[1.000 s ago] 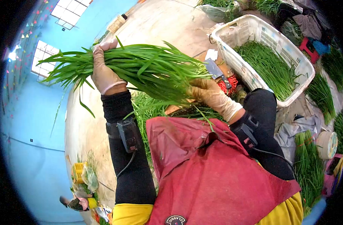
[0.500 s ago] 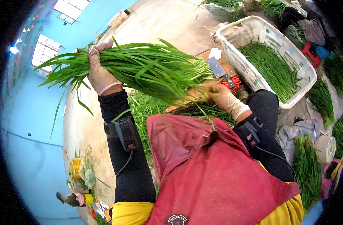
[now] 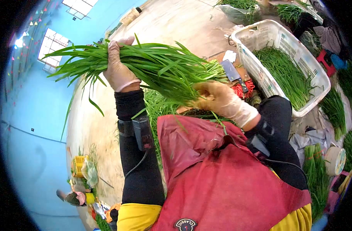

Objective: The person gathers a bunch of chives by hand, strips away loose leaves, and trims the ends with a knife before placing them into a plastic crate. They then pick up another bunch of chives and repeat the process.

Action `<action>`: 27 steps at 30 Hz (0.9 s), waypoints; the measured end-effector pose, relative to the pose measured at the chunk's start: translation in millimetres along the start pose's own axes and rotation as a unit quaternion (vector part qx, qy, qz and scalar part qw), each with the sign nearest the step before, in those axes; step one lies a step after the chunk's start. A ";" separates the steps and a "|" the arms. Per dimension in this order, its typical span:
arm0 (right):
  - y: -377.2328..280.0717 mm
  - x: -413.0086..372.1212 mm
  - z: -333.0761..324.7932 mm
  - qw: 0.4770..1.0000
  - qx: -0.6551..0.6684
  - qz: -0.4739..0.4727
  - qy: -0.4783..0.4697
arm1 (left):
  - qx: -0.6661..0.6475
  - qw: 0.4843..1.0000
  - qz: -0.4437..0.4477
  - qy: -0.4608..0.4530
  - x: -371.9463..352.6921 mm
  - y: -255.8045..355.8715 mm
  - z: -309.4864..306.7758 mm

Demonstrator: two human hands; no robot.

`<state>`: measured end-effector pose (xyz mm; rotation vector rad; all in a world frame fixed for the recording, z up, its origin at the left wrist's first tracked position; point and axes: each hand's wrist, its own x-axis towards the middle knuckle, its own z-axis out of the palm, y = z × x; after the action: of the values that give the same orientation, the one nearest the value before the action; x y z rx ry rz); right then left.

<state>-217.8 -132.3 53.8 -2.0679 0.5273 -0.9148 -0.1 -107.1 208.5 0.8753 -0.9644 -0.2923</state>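
Observation:
A large bunch of long green leafy stalks (image 3: 156, 63) lies sideways in front of me, its pale cut ends to the right. Gloved, my left hand (image 3: 118, 67) is wrapped round the leafy part at the left. My right hand (image 3: 220, 101), also gloved, is at the lower right side of the bunch, fingers curled against the stalks; what its fingertips pinch is hard to make out. Just beyond the pale ends, a cleaver (image 3: 232, 71) with a black handle rests on a wooden board (image 3: 243, 73), beside red ties (image 3: 239, 90).
At the right stands a white plastic basket (image 3: 257, 73) holding green stalks. Tied bundles (image 3: 315, 173) and a tape roll (image 3: 335, 161) lie at the lower right. Loose greens (image 3: 156, 104) are under the bunch. A person (image 3: 77, 198) is at the far lower left.
My right hand has moved left and up from the board area to the bunch. The view has shifted slightly, so the bunch and my left hand appear further right.

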 end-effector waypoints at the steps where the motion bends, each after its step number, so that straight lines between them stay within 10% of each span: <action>1: 0.1 10.8 11.4 0.984 0.168 0.038 -0.034 | 0.020 1.000 0.008 -0.013 -1.9 -0.8 1.5; 10: 41.0 0.9 36.5 0.910 0.379 0.156 0.065 | 0.016 1.000 0.020 -0.003 -4.7 -5.2 -3.6; 14: 89.1 -36.9 16.0 0.981 -0.080 0.172 -0.030 | 0.013 1.000 0.004 0.016 -2.4 0.1 -11.5; 18: 157.8 -87.3 10.1 0.865 -0.305 0.245 -0.314 | 0.028 1.000 -0.001 0.013 6.2 0.1 -19.2; 27: 89.9 -38.6 26.2 0.978 0.134 0.112 0.110 | 0.007 1.000 -0.017 0.021 3.9 -1.3 -10.9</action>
<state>-227.9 -148.5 -45.7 -1.6387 0.6967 -1.0249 11.2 -104.5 206.9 0.9087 -0.9148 -0.2964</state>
